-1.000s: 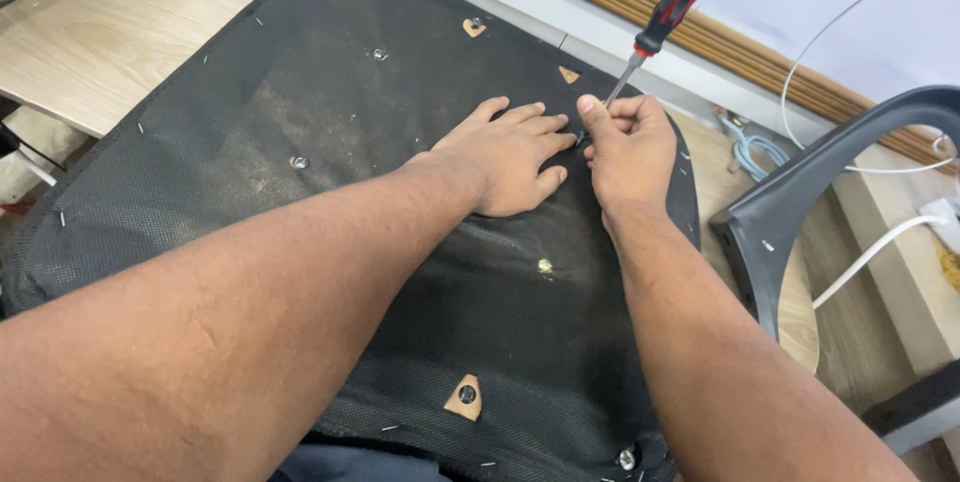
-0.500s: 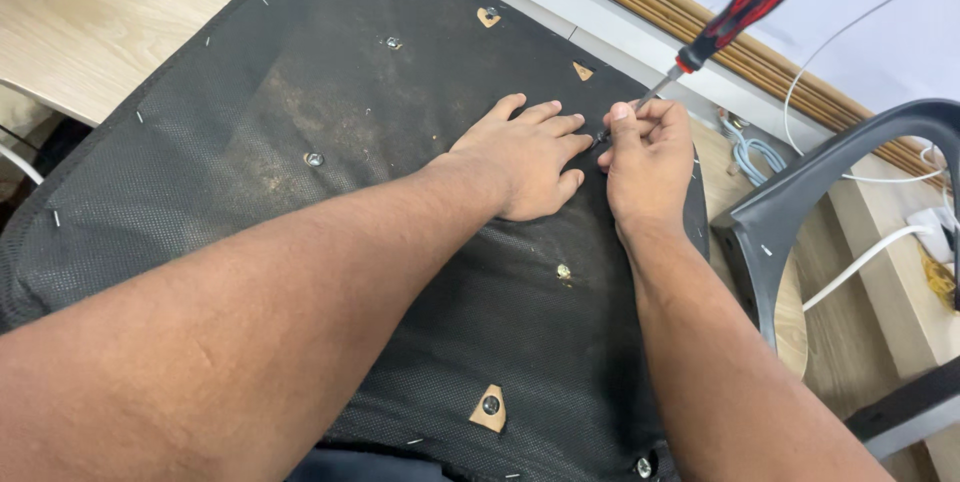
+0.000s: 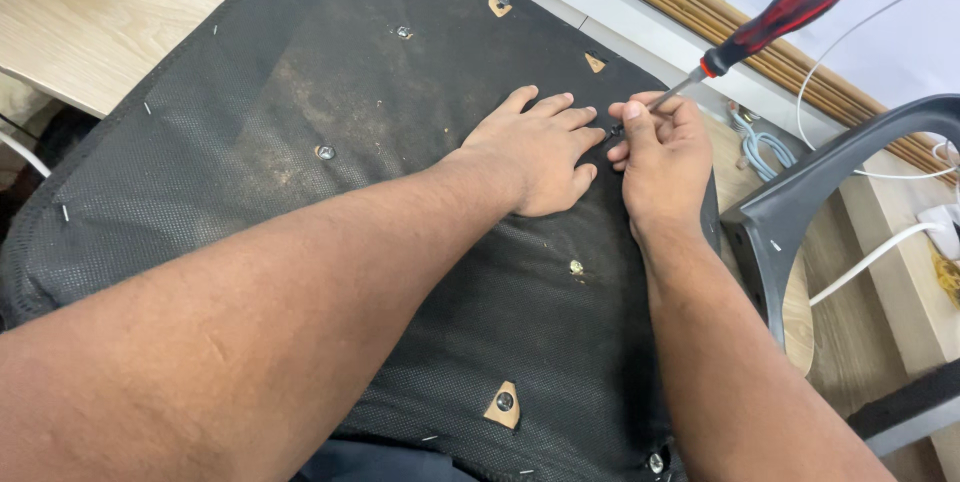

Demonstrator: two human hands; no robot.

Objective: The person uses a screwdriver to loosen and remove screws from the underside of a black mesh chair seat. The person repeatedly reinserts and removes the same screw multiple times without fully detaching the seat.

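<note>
A black fabric-covered chair seat (image 3: 350,142) lies underside up on a wooden table. My left hand (image 3: 535,157) lies flat on the fabric, fingers spread toward the right. My right hand (image 3: 665,157) pinches the metal shaft of a screwdriver (image 3: 790,10) with a red and black handle. The handle leans up and to the right, and the tip meets the seat between my two hands. Several screws and small wooden patches (image 3: 503,404) dot the fabric, and staples line its edge.
The light wooden table (image 3: 90,12) runs along the top left. A dark grey plastic chair part (image 3: 810,202) stands at the right. White cables (image 3: 870,257) and a coiled pale blue cable (image 3: 762,152) lie near the wall, below a wooden trim strip (image 3: 690,7).
The screwdriver handle has tipped further to the right and lower. Both hands stay at the same spot on the seat; the view has shifted slightly.
</note>
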